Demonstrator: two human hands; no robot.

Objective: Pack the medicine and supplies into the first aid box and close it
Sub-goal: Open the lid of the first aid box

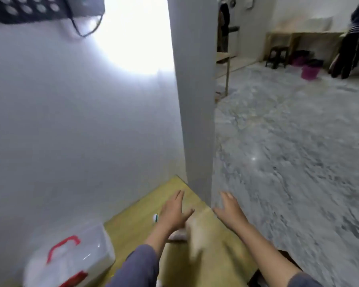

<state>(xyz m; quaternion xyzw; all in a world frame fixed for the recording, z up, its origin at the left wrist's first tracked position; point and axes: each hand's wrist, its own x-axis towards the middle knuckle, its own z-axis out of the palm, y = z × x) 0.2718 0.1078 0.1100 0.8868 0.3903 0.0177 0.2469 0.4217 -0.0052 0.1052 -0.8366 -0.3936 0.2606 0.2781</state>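
Observation:
The first aid box [71, 259], clear plastic with a red handle and red clasp, sits at the bottom left of the yellow table [133, 226], its lid down. My left hand [173, 212] hovers flat over the table's far corner, fingers spread, holding nothing. My right hand [229, 208] hangs beyond the table's right edge, also spread and holding nothing. A small white item with a green and red band [155, 217] lies just left of my left hand. Blurred pale supplies [192, 233] lie between my forearms; the motion blur hides what they are.
A grey wall rises behind the table, ending in a corner pillar [195, 100] right above my hands. Right of it stretches marbled grey floor [288, 152]. Far back stand wooden benches, a dark stool [277, 55], pink buckets [309, 72] and another person [354, 38].

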